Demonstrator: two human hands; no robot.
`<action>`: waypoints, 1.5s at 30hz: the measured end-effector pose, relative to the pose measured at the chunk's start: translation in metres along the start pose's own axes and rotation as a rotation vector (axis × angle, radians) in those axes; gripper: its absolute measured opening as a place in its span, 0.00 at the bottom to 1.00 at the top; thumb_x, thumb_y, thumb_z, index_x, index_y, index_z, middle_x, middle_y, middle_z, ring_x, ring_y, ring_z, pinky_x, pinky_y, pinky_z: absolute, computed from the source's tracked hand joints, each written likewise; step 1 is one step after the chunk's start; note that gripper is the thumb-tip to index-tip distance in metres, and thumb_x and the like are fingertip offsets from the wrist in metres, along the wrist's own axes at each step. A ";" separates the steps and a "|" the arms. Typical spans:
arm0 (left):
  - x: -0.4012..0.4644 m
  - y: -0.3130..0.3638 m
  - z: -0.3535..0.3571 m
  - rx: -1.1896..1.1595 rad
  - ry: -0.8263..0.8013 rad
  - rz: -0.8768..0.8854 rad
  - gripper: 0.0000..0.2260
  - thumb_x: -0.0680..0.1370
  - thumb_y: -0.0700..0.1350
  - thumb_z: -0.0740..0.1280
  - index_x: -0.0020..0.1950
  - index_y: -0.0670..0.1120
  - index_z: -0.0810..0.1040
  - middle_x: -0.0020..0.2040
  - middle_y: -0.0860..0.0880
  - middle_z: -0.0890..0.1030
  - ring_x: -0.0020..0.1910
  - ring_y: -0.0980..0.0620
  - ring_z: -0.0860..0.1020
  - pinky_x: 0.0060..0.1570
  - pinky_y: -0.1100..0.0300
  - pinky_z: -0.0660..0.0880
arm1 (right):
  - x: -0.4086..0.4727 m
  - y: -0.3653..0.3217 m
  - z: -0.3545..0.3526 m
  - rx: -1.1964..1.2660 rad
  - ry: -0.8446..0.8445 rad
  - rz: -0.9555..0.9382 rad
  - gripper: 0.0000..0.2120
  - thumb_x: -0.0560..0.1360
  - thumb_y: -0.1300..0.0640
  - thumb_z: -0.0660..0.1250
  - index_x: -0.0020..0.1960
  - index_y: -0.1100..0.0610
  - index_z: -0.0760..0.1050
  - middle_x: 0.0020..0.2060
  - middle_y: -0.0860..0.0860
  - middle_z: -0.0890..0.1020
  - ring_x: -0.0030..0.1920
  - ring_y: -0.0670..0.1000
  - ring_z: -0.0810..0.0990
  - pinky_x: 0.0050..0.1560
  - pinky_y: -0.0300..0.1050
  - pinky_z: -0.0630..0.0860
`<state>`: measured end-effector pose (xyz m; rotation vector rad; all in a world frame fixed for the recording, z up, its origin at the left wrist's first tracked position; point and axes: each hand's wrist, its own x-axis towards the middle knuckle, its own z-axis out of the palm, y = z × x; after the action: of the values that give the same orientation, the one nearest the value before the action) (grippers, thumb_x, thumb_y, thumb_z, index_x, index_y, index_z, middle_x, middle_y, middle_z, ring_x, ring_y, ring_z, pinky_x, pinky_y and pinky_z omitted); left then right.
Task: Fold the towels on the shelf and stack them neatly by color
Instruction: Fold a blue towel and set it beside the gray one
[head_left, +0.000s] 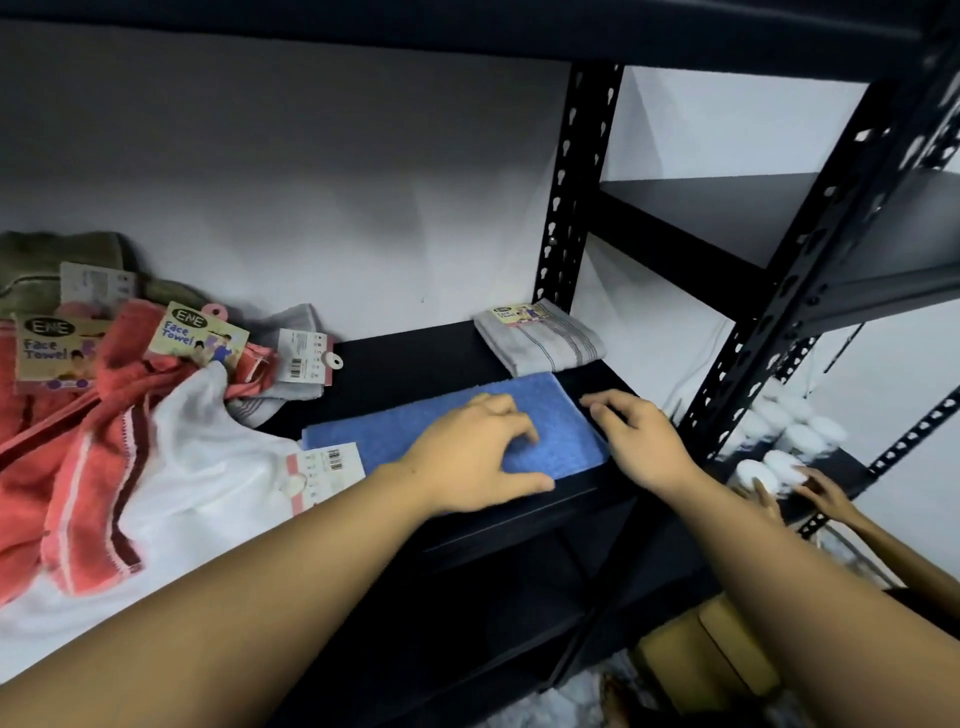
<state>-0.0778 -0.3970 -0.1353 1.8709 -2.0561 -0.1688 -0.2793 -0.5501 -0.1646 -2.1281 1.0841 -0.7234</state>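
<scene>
A folded blue towel (431, 421) lies flat on the black shelf (415, 358). My left hand (483, 457) presses down on its middle with spread fingers. At the towel's right edge my right hand (644, 441) touches the fold, fingers bent over the edge. Behind them a folded grey striped towel (540, 338) with a paper label sits by the rear post. To the left lies a loose heap: a red towel (78, 457), a white towel (208, 467), a grey one (291, 395) and an olive green one (52, 265), several with card tags.
A black slotted upright (576, 182) stands behind the grey towel, and a second rack (831, 260) adjoins on the right. Another person's hands (810, 493) handle white bottles (779, 452) on that rack's lower shelf. A cardboard box (701, 654) sits on the floor below.
</scene>
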 end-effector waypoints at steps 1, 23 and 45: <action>0.011 0.009 0.005 0.009 -0.020 0.008 0.27 0.73 0.69 0.69 0.64 0.54 0.78 0.58 0.56 0.75 0.61 0.56 0.71 0.60 0.56 0.73 | 0.000 0.000 -0.001 0.031 0.007 0.016 0.11 0.84 0.56 0.62 0.58 0.50 0.83 0.55 0.42 0.84 0.58 0.44 0.80 0.60 0.37 0.73; 0.045 0.001 0.042 -0.233 0.095 0.004 0.08 0.76 0.58 0.72 0.47 0.55 0.83 0.44 0.58 0.76 0.43 0.61 0.76 0.46 0.62 0.74 | 0.000 0.001 -0.005 0.155 -0.003 0.070 0.10 0.77 0.61 0.66 0.44 0.51 0.83 0.42 0.42 0.86 0.45 0.45 0.83 0.52 0.42 0.77; 0.068 0.027 0.020 0.007 -0.095 -0.039 0.08 0.80 0.54 0.68 0.51 0.52 0.84 0.50 0.56 0.71 0.53 0.53 0.77 0.50 0.55 0.76 | -0.019 0.011 -0.025 0.110 -0.212 -0.032 0.02 0.74 0.63 0.76 0.46 0.57 0.84 0.29 0.37 0.79 0.31 0.42 0.73 0.35 0.33 0.70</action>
<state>-0.1138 -0.4633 -0.1331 1.9430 -2.0852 -0.2655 -0.3121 -0.5467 -0.1595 -2.0785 0.8793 -0.5447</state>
